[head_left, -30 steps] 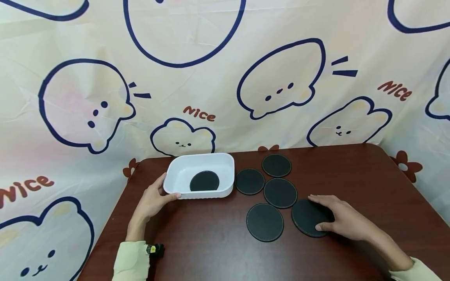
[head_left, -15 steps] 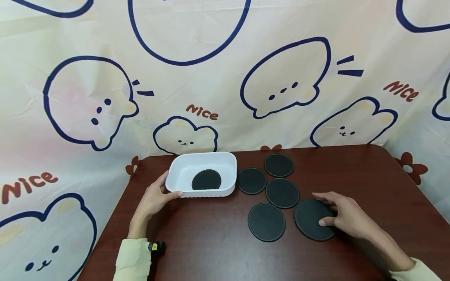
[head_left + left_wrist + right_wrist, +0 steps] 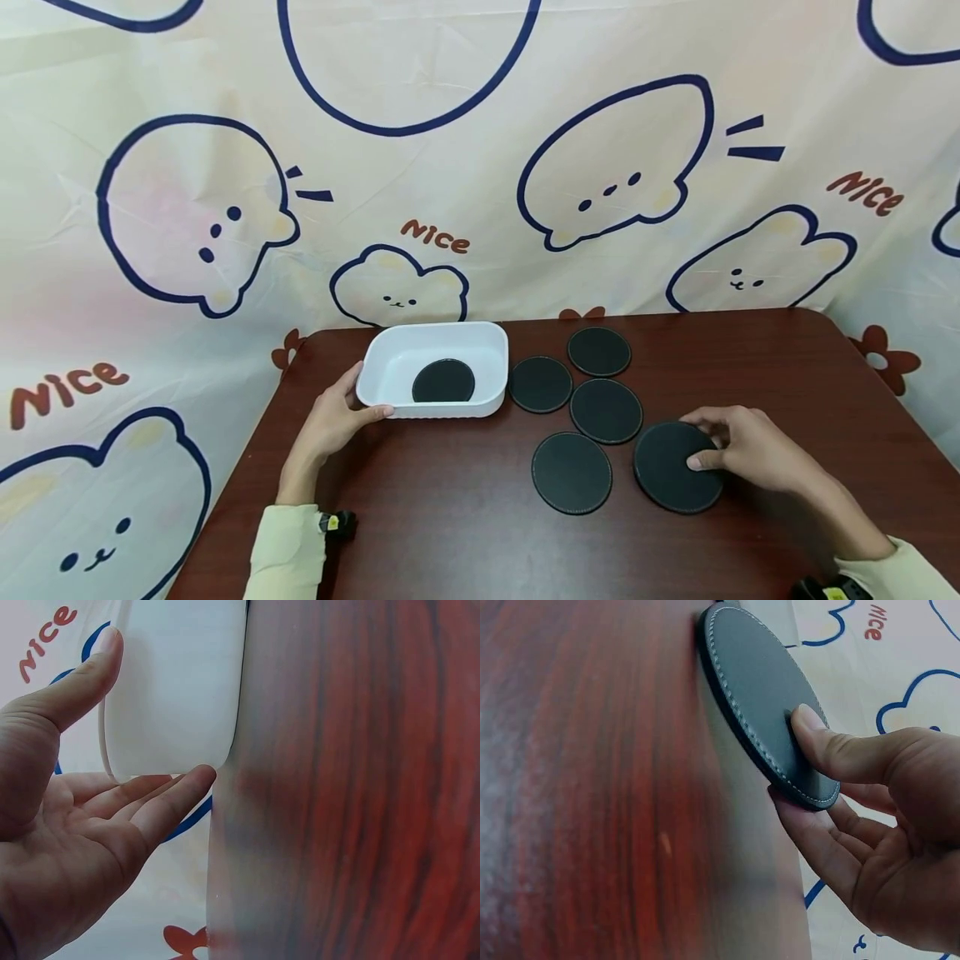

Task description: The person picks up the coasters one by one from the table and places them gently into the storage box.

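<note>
Black stitched coaster (image 3: 671, 471) pinched in right hand (image 3: 761, 446), white tub (image 3: 450, 411) in left hand (image 3: 330, 425)

A person in pale yellow sleeves (image 3: 288, 546) works with both hands at a dark reddish-brown wood-grain table (image 3: 450, 517). The right hand holds the round black coaster by its edge in a narrow pinch, thumb on the upper face and fingers beneath; the right-wrist view shows the disc tilted, pale stitching tracing its rim. Whether its far edge touches the tabletop cannot be told. The left hand spans a corner of the rectangular tub in a wider grip, thumb against the long front side and fingers at the left end.

Inside the tub rests one dark coaster (image 3: 443, 381), its near edge hidden by the front wall. Four more lie flat between the tub and the right hand: a left coaster (image 3: 540, 384) just beside the tub's right end, a far coaster (image 3: 599, 351) toward the back edge, a middle coaster (image 3: 606, 411) close to both, and a near coaster (image 3: 572, 472) in front. Behind the table hangs a cream backdrop (image 3: 480, 183), printed with blue-outlined cartoon animals, reddish-brown flowers and the word "Nice."
</note>
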Action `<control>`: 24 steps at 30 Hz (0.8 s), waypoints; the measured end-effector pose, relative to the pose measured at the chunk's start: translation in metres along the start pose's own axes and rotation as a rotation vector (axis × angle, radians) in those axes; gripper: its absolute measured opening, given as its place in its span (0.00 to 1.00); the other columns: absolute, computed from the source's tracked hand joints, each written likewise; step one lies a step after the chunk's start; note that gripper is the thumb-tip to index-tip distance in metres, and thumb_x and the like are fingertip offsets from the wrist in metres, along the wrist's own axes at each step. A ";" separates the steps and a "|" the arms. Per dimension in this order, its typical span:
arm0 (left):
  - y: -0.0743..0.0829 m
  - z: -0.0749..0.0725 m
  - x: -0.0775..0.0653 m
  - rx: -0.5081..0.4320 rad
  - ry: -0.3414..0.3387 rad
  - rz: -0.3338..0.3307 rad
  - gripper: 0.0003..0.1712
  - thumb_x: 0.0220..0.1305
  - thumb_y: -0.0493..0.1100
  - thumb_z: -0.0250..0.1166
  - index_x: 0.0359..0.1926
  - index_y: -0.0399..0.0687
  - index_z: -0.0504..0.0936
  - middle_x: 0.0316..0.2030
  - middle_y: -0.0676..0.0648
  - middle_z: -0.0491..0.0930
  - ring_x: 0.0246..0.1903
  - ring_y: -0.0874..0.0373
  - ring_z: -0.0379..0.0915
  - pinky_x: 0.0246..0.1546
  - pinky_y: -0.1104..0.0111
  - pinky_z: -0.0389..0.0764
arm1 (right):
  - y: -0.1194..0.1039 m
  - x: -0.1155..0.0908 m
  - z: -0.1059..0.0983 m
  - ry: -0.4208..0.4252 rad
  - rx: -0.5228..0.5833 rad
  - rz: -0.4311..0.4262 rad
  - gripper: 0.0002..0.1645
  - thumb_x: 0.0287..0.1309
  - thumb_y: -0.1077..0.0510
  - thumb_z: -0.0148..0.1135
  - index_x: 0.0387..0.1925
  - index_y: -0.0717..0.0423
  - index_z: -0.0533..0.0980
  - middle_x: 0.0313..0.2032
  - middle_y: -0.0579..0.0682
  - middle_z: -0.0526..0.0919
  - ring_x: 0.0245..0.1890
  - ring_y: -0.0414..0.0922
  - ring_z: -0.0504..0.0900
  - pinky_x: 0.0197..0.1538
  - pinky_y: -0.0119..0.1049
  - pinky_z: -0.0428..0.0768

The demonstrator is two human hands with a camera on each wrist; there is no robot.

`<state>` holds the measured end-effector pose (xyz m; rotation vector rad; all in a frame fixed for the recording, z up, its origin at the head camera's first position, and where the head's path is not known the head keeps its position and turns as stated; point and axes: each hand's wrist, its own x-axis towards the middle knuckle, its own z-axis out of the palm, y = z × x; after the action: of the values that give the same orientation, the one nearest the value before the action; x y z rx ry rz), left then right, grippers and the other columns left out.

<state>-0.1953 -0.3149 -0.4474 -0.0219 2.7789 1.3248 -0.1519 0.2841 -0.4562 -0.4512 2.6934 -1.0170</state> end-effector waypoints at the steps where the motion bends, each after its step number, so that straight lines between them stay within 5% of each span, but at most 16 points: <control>1: 0.000 0.000 0.000 0.001 0.000 0.002 0.61 0.64 0.51 0.80 0.87 0.50 0.53 0.78 0.34 0.67 0.69 0.35 0.76 0.67 0.45 0.81 | 0.000 0.000 -0.001 0.001 0.007 -0.006 0.32 0.56 0.53 0.82 0.61 0.60 0.83 0.38 0.44 0.88 0.33 0.33 0.82 0.36 0.30 0.82; 13: -0.002 0.000 -0.001 -0.009 0.004 0.012 0.61 0.63 0.51 0.81 0.86 0.49 0.53 0.78 0.35 0.68 0.70 0.36 0.76 0.67 0.45 0.81 | -0.003 0.005 -0.006 -0.022 0.217 0.027 0.30 0.68 0.56 0.73 0.66 0.64 0.78 0.39 0.53 0.88 0.26 0.39 0.78 0.29 0.35 0.81; 24: -0.002 0.001 0.001 0.001 0.014 0.012 0.61 0.63 0.50 0.81 0.86 0.48 0.53 0.78 0.34 0.68 0.69 0.35 0.76 0.68 0.45 0.80 | -0.011 0.017 -0.009 -0.051 0.427 0.086 0.39 0.74 0.55 0.68 0.77 0.67 0.67 0.53 0.62 0.88 0.42 0.46 0.92 0.46 0.40 0.92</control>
<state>-0.1961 -0.3154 -0.4491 -0.0146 2.7958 1.3316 -0.1683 0.2750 -0.4439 -0.2696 2.3339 -1.4805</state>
